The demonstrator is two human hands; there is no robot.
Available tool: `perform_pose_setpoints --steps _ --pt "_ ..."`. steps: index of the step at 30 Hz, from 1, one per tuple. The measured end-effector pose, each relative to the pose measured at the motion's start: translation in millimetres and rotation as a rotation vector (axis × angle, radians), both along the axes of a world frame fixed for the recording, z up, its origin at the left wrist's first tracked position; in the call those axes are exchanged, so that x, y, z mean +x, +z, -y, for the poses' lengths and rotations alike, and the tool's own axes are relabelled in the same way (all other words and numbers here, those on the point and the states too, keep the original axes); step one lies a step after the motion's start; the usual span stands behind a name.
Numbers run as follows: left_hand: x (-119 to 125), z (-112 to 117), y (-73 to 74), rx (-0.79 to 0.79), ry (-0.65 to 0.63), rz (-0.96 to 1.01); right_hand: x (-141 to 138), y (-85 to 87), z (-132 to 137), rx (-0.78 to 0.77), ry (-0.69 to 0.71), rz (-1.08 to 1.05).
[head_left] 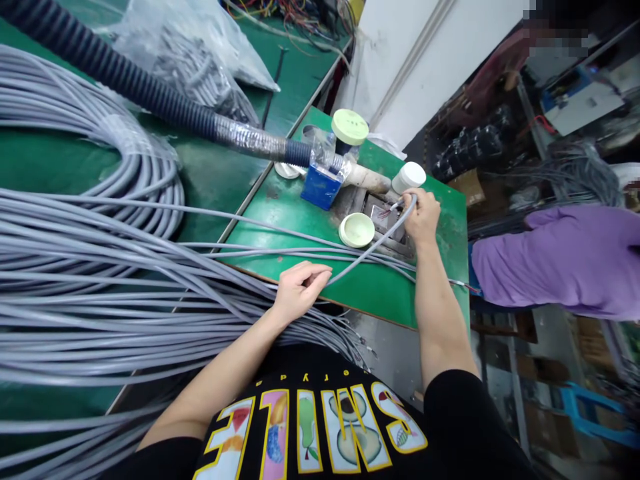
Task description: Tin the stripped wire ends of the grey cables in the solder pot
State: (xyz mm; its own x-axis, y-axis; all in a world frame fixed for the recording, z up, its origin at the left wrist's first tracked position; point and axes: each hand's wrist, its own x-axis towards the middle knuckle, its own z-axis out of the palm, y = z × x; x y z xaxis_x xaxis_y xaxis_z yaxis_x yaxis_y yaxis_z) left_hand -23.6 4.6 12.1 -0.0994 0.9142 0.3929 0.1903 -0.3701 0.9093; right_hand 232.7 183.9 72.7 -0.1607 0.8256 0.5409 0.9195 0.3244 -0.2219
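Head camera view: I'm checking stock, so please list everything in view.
grey cables: many, grey, left
held cable: one, grey, centre
corrugated hose: one, black, upper left
plastic bags: count unclear, clear, upper left
loose wires: many, multicoloured, top
blue block: one, blue, at hose end
lidded jar: one, green lid, behind hose
open tub: one, pale green, near held cable
white jar: one, white, beyond right hand
metal fixture: one, silver, by right hand
bench tops: two, green, left and centre
person nearby: one, purple top, right
blurred clutter: uncountable, mixed, right
shirt: one, black, bottom
left hand: one, bare, centre
right hand: one, bare, right of centre
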Motion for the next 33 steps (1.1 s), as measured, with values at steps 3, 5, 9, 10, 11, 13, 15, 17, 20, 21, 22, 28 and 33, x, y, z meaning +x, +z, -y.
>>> perform_pose_setpoints --steps 3,5,9,10,11,13,15,17,20,21,22,28,33 --pt "-0.1 -0.4 1.7 0.009 -0.003 -0.01 -0.6 -2.4 -4.2 -0.021 -0.002 0.018" --pt "-0.4 -0.9 2.2 0.012 -0.003 -0.012 -1.7 -0.5 -4.3 -0.017 0.003 0.019" --pt "-1.3 -0.8 2.7 -0.009 -0.019 0.02 -9.3 21.3 17.5 0.041 0.07 -0.006" --pt "-1.8 -0.2 3.7 -0.029 -0.035 0.044 -12.5 30.2 29.1 0.065 0.098 -0.019" --pt "-2.3 0.8 5.5 -0.062 -0.064 0.077 -16.1 39.5 43.1 0.084 0.133 -0.031" --pt "-3.1 3.9 11.9 -0.157 -0.18 0.172 -23.4 56.6 75.7 0.101 0.242 -0.047" --pt "-2.8 8.4 21.3 -0.283 -0.366 0.281 -30.0 67.6 110.1 0.095 0.401 -0.015" --pt "0.0 13.4 30.9 -0.406 -0.561 0.373 -35.6 70.4 141.4 0.093 0.554 0.106" --pt "9.1 20.6 38.2 -0.543 -0.749 0.48 -43.3 62.7 178.4 0.062 0.738 0.293" --pt "12.8 22.7 38.3 -0.573 -0.767 0.508 -45.8 58.6 188.2 0.057 0.783 0.335" --pt "16.3 24.7 37.4 -0.596 -0.765 0.529 -48.2 54.2 197.0 0.055 0.816 0.366" --pt "26.2 34.6 31.6 -0.59 -0.685 0.509 -55.5 34.0 233.6 0.034 0.875 0.359" --pt "27.5 39.9 27.7 -0.535 -0.707 0.403 -54.0 28.9 246.2 0.019 0.851 0.333"
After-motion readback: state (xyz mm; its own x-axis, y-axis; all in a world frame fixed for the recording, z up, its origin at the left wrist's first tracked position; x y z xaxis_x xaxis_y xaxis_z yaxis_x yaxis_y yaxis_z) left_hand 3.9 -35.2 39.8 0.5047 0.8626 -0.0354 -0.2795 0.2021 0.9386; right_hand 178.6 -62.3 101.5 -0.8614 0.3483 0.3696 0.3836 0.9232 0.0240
